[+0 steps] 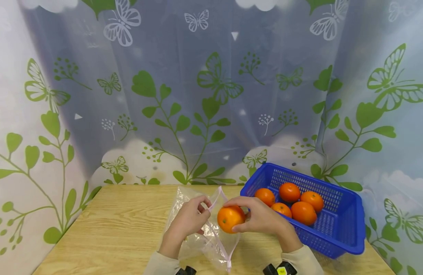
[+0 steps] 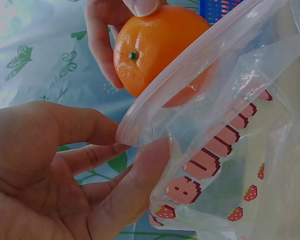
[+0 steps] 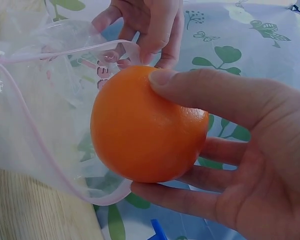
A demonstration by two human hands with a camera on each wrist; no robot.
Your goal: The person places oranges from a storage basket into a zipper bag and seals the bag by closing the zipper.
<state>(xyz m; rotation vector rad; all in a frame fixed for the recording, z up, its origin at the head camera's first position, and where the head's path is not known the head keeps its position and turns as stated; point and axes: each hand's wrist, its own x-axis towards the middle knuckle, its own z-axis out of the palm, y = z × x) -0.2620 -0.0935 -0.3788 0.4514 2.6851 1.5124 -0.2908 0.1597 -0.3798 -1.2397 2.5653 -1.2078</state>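
My right hand (image 1: 259,215) grips an orange (image 1: 231,219) between thumb and fingers, right at the mouth of a clear zip bag (image 1: 211,244). With its thumb and finger my left hand (image 1: 189,217) pinches the bag's pink-edged rim, and the mouth gapes open. Pink lettering and small strawberries (image 2: 250,193) are printed on the bag, as the left wrist view shows. There, the lower part of the orange (image 2: 160,47) shows through the film. From the right wrist side, the orange (image 3: 147,125) overlaps the bag's opening, its green stem end turned away.
A blue plastic basket (image 1: 349,229) with perforated walls stands at the right and contains several oranges (image 1: 303,213). Under everything is a wooden table (image 1: 122,221). A curtain (image 1: 184,114) printed with leaves and butterflies hangs behind it and along both sides.
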